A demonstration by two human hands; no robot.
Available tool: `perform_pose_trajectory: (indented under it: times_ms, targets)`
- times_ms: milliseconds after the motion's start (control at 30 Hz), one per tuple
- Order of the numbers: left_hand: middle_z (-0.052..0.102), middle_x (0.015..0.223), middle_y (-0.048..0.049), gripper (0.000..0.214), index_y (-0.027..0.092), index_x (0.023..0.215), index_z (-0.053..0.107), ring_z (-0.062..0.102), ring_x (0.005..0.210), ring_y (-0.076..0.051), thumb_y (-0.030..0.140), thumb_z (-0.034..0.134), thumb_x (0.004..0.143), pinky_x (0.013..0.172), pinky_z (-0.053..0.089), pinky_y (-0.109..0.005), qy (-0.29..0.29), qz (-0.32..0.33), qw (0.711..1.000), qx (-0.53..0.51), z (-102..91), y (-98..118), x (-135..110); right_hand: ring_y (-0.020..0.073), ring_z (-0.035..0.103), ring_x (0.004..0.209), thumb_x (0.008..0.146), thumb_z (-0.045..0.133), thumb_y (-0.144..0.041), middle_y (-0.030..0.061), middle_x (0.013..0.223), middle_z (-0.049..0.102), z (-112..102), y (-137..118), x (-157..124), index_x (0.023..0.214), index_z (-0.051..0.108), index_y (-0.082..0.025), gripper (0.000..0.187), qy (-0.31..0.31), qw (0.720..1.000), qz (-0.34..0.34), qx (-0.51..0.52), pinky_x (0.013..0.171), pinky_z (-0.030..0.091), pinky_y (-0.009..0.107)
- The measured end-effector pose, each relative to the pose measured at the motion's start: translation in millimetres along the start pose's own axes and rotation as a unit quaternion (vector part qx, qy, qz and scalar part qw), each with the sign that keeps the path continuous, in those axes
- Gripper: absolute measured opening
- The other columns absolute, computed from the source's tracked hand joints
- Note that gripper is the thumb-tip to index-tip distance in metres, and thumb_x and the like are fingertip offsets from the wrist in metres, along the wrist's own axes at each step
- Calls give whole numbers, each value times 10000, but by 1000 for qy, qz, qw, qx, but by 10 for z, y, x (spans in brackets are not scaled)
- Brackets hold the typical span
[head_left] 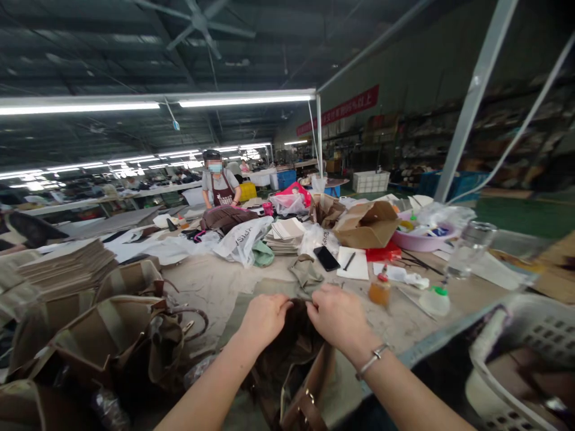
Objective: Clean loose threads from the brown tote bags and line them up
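A dark brown handbag (287,353) lies in front of me, its opening facing up. My left hand (266,316) pinches the far edge of its fabric on the left, fingers closed. Just to the right, my right hand (336,314) grips the same edge, also closed. Between and beyond the hands, a bunched olive-grey fabric piece (306,272) spreads on the table; whether it joins the bag I cannot tell. A leather strap with metal fittings (309,398) hangs on the near side of the bag. The fingertips are partly hidden by the hands.
Several unfinished bags (108,329) and a cardboard stack (67,266) stand at left. A phone (326,258), a notepad (357,263), a glue bottle (380,290) and a green-capped bottle (435,300) sit ahead. A white basket (516,359) is at right; a person (220,185) stands across the table.
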State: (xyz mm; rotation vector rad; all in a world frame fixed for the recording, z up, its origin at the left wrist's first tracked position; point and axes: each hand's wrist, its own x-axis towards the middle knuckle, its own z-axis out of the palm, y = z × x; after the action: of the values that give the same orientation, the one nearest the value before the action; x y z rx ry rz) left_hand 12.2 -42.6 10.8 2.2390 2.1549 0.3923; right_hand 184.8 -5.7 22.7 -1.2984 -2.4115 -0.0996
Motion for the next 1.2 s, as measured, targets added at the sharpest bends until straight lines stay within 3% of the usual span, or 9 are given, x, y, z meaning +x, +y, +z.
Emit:
perform_pose_trajectory:
  times_ms: [167, 333, 533, 833, 1000, 1100, 1200]
  targets:
    - [690, 1015, -36, 276, 231, 1021, 661, 626, 918, -187, 368, 506, 838, 833, 449, -275, -33, -6, 997, -75, -24, -38, 28, 172, 585, 759, 845, 479, -314, 42, 787, 626, -9, 0, 10, 744, 655, -199, 233, -22, 1000, 14, 3, 630, 406, 253]
    - [651, 1123, -15, 367, 254, 1142, 606, 603, 1004, -192, 353, 575, 790, 916, 427, -282, -27, -6, 995, -98, 7, -64, 50, 167, 587, 768, 849, 479, -320, 49, 784, 626, -20, 2, 21, 748, 665, -199, 244, -31, 999, 23, 7, 629, 405, 249]
    - [702, 972, -32, 255, 258, 1017, 664, 642, 873, -187, 317, 472, 860, 794, 469, -282, 1, 10, 998, -56, 23, -30, 34, 160, 570, 666, 817, 513, -280, 19, 718, 602, 36, 25, -6, 656, 620, -215, 204, 16, 999, 4, 33, 563, 372, 258]
    - [686, 760, -60, 282, 195, 785, 646, 639, 734, -190, 277, 396, 887, 636, 430, -267, 14, 31, 999, -25, 69, -7, 31, 153, 564, 598, 796, 533, -254, 11, 680, 584, 153, 70, -21, 619, 596, -227, 189, 34, 998, -6, 51, 516, 339, 272]
    - [679, 735, -66, 302, 182, 771, 645, 630, 713, -179, 279, 384, 889, 626, 400, -262, 7, 22, 999, -43, 80, -23, 71, 155, 546, 578, 824, 535, -416, 18, 662, 567, 190, 93, -18, 606, 579, -215, 300, 76, 994, -20, 82, 497, 359, 262]
    - [686, 762, -66, 295, 180, 797, 655, 627, 730, -170, 276, 390, 884, 631, 387, -253, -9, 11, 998, -66, 87, -57, 113, 182, 573, 675, 844, 485, -493, 50, 797, 593, 165, 136, -76, 910, 621, -213, 318, 136, 982, -30, 128, 555, 435, 276]
    - [670, 717, -52, 292, 183, 777, 650, 599, 667, -152, 286, 397, 879, 592, 360, -243, -27, -5, 997, -76, 81, -77, 160, 221, 568, 841, 853, 488, -453, 102, 990, 571, 73, 154, -293, 1262, 441, -187, 489, 176, 969, -21, 171, 680, 485, 326]
